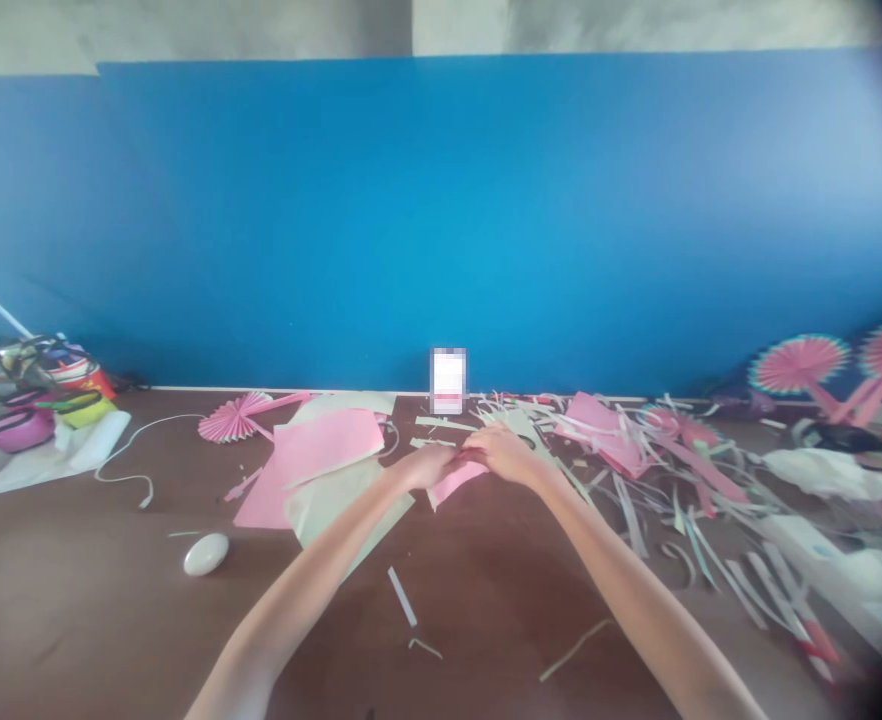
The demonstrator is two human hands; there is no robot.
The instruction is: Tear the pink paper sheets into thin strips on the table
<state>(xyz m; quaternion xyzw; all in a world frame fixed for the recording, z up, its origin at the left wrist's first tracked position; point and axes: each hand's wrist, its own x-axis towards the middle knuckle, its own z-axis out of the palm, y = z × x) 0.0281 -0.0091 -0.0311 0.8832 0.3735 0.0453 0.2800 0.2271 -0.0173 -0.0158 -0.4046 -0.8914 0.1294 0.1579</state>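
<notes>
Both my arms reach forward over a brown table [73,590]. My left hand [427,464] and my right hand [505,452] meet at the table's middle, fingers closed together on a small pink paper piece [454,482] that hangs just below them. Pink and pale green paper sheets [313,460] lie to the left of my left hand. A heap of pink and pale paper strips [636,450] lies to the right of my right hand.
A blue board [441,220] stands along the table's back edge. A white oval object [205,553] and a white cord [132,450] lie left. Coloured tape rolls [51,400] sit far left. Pink paper fans [801,365] stand far right; another fan [232,416] lies by the sheets.
</notes>
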